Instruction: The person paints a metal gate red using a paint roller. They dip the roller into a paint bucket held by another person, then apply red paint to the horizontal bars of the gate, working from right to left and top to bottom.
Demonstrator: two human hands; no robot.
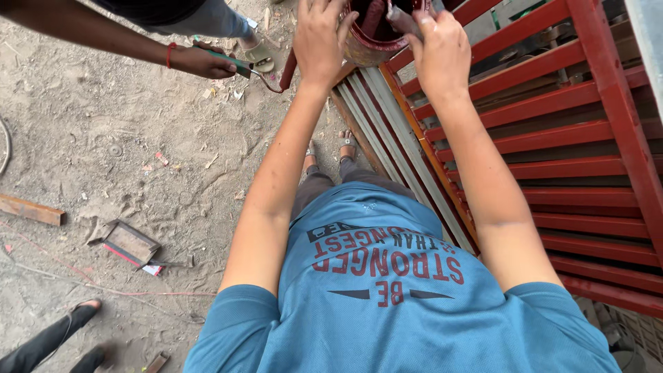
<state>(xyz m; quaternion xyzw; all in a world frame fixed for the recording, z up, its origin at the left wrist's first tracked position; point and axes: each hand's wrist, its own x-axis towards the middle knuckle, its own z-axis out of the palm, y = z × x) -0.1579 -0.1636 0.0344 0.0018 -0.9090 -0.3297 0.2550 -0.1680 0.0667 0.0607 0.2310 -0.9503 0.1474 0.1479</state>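
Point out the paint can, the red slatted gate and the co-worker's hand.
paint can point(369, 48): head view, on its side wall.
red slatted gate point(573, 145): head view, on a slat.
co-worker's hand point(204, 62): head view, on the back of the hand.

Dirt ground point(90, 124) with a flat metal piece point(130, 243) at near left, a rusty bar point(31, 210) at far left edge, red slatted metal frame point(587, 166) on right, another person's hand point(204, 62) holding a green-handled brush point(238, 65) at far left.
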